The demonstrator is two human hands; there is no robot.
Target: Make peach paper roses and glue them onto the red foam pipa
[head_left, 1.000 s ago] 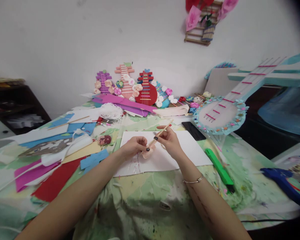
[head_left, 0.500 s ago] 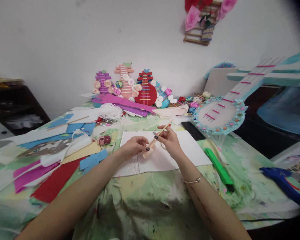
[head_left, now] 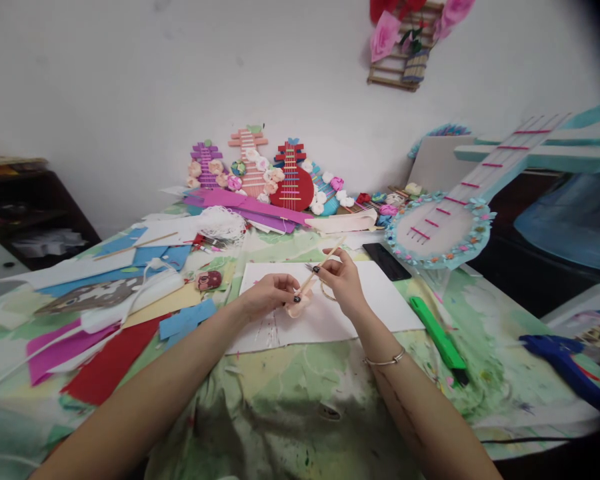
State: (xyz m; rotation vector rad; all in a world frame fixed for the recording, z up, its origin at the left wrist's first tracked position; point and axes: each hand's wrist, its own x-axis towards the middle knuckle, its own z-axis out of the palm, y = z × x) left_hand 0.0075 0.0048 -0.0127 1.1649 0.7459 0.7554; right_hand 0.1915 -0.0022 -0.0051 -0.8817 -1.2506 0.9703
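Observation:
Over a white board (head_left: 380, 300), my left hand (head_left: 273, 293) pinches a crumpled pale peach paper piece (head_left: 299, 308) that looks like a small flower. A long narrow peach strip (head_left: 307, 283) runs from this piece up to my right hand (head_left: 343, 283). The fingers of that hand are closed round the strip, whose far end sticks out above them. A thin gold-coloured loop (head_left: 327, 291) hangs under the right hand, and a small grey tip (head_left: 309, 267) shows beside its thumb. Whether these two belong to one tool, I cannot tell.
To the right lie a green box cutter (head_left: 439, 337), a black phone (head_left: 386, 261) and a blue glue gun (head_left: 560, 350). Coloured sheets (head_left: 113, 360) cover the left side. Decorated model lutes (head_left: 291, 183) lean at the back; a larger one (head_left: 435, 230) stands right.
My right hand has shifted slightly right, with the strip still between its fingers. My left hand has barely moved and still pinches the peach piece.

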